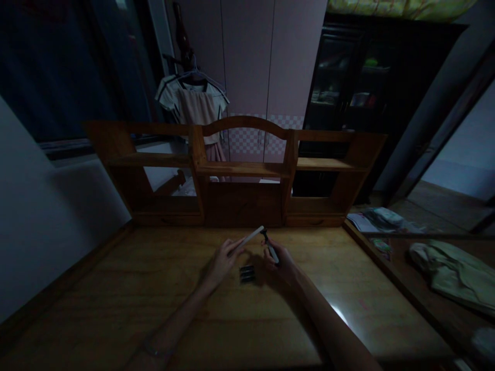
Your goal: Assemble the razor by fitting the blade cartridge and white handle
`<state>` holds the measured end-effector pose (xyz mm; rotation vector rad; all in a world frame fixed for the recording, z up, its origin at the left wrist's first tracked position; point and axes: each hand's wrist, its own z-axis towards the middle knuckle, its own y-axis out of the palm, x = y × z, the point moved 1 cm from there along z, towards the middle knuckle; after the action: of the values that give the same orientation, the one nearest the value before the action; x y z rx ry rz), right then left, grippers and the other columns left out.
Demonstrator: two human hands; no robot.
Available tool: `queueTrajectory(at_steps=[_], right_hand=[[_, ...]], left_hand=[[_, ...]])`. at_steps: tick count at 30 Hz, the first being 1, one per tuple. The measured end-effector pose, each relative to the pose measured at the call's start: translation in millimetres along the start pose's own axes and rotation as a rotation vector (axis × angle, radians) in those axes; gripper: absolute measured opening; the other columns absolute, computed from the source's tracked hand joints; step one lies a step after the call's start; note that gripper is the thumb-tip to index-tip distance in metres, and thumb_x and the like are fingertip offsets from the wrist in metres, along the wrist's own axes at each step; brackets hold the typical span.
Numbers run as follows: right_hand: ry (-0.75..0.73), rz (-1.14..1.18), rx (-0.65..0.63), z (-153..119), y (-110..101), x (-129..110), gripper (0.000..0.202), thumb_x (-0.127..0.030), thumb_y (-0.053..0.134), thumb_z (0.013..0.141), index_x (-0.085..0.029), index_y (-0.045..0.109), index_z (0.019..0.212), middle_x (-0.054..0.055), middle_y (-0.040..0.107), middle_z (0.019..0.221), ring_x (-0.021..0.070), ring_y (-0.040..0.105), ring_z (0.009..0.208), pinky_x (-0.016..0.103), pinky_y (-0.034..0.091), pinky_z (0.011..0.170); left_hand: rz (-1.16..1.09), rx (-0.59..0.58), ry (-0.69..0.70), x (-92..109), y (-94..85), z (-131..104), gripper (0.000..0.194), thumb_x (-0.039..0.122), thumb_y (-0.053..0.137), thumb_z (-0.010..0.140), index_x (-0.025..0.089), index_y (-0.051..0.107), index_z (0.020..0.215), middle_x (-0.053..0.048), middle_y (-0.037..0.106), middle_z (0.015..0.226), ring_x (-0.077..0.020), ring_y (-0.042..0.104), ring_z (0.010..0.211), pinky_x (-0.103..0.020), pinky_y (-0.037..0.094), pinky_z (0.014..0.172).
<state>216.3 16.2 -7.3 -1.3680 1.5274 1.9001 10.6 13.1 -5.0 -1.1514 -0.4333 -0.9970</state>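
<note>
My left hand (225, 256) is closed around a slim, pale stick (250, 237) that slants up to the right; its exact kind is too dim to tell. In my right hand (281, 260) is a razor (272, 251) with a grey handle and a small dark head. The razor's head is close to the stick's far tip; whether they touch I cannot tell. Below and between the hands, a small dark pack (247, 274) with several stripes lies on the wooden desk (174, 309).
A low wooden shelf unit (243, 169) runs along the desk's far edge. At the right, past a raised rim, are papers (377, 220) and a pale green cloth (456, 273). Clothes (195, 100) hang behind the shelf, before a pink wardrobe (247, 56). The room is dim.
</note>
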Motion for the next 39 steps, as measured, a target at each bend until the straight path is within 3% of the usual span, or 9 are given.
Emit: queueTrajectory(at_steps=[7, 13, 17, 24, 31, 39], right_hand=[[-0.017, -0.069, 0.045, 3, -2, 4, 0.036, -0.054, 0.049, 0.082, -0.019, 0.056, 0.087, -0.007, 0.043, 0.038, 0.0079, 0.032, 0.03, 0.019, 0.022, 0.033], [-0.054, -0.031, 0.037, 1, -1, 0, 0.036, -0.053, 0.051, 0.082, -0.019, 0.057, 0.089, -0.008, 0.042, 0.041, 0.0063, 0.029, 0.03, 0.018, 0.021, 0.033], [-0.041, -0.022, 0.018, 0, 1, 1, 0.036, -0.053, 0.052, 0.082, -0.018, 0.056, 0.092, -0.006, 0.047, 0.046, 0.0062, 0.031, 0.031, 0.018, 0.02, 0.032], [-0.034, -0.02, 0.026, 3, -2, 4, 0.032, -0.05, 0.053, 0.083, -0.018, 0.056, 0.087, -0.005, 0.048, 0.047, 0.0057, 0.032, 0.03, 0.019, 0.021, 0.032], [-0.036, -0.013, -0.069, 4, -3, 5, 0.03, -0.045, 0.048, 0.087, -0.016, 0.056, 0.09, -0.003, 0.054, 0.049, 0.0057, 0.033, 0.028, 0.018, 0.019, 0.029], [-0.05, -0.017, -0.062, 5, -5, 6, 0.028, -0.044, 0.048, 0.087, -0.017, 0.057, 0.088, -0.004, 0.052, 0.049, 0.0064, 0.034, 0.03, 0.019, 0.023, 0.03]], left_hand=[[-0.015, 0.011, 0.029, 2, 0.9, -2, 0.038, 0.034, 0.046, 0.088, 0.027, 0.054, 0.124, -0.005, 0.061, 0.102, -0.0174, 0.057, 0.094, -0.029, 0.044, 0.085], [-0.067, 0.041, -0.037, -9, -3.4, 3, 0.036, 0.036, 0.045, 0.088, 0.024, 0.058, 0.12, -0.005, 0.064, 0.111, -0.0202, 0.057, 0.102, -0.033, 0.043, 0.091], [-0.112, 0.013, 0.012, -6, -1.2, 2, 0.037, 0.036, 0.044, 0.088, 0.024, 0.058, 0.12, -0.005, 0.063, 0.114, -0.0195, 0.057, 0.105, -0.033, 0.042, 0.093], [-0.086, 0.063, -0.069, -14, 0.6, 2, 0.034, 0.037, 0.045, 0.088, 0.023, 0.063, 0.113, -0.005, 0.065, 0.113, -0.0202, 0.058, 0.105, -0.034, 0.043, 0.093], [-0.126, 0.087, 0.046, -10, -0.7, 2, 0.033, 0.036, 0.046, 0.088, 0.023, 0.061, 0.115, -0.004, 0.064, 0.114, -0.0188, 0.059, 0.105, -0.031, 0.045, 0.092], [-0.074, 0.102, 0.015, -14, 3.1, 1, 0.032, 0.037, 0.046, 0.088, 0.024, 0.063, 0.111, -0.005, 0.066, 0.108, -0.019, 0.06, 0.1, -0.032, 0.046, 0.089]])
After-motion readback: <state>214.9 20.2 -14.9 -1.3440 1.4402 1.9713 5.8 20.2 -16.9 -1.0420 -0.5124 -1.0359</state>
